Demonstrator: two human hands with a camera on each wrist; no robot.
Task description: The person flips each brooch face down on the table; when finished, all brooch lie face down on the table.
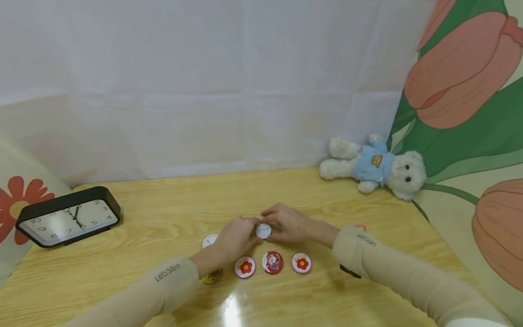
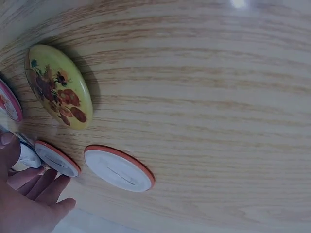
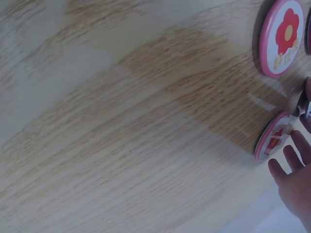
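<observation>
Both hands meet over the table at a small round pin badge (image 1: 263, 230), its white back toward the head camera. My left hand (image 1: 239, 234) pinches its left edge and my right hand (image 1: 288, 223) pinches its right edge. In the left wrist view, an orange-rimmed badge (image 2: 57, 159) lies right by the left fingers, and another white-backed badge (image 2: 119, 167) is beside it. A pink-rimmed flower badge (image 3: 274, 136) sits close to the right fingertips in the right wrist view; the hand hides it from the head camera.
Nearer the body lie two flower badges, left (image 1: 245, 267) and right (image 1: 301, 263), with a red badge (image 1: 272, 262) between. A yellow sunflower badge (image 2: 60, 87) is partly behind the left wrist. A black clock (image 1: 69, 218) stands left; a plush bear (image 1: 373, 165) lies back right.
</observation>
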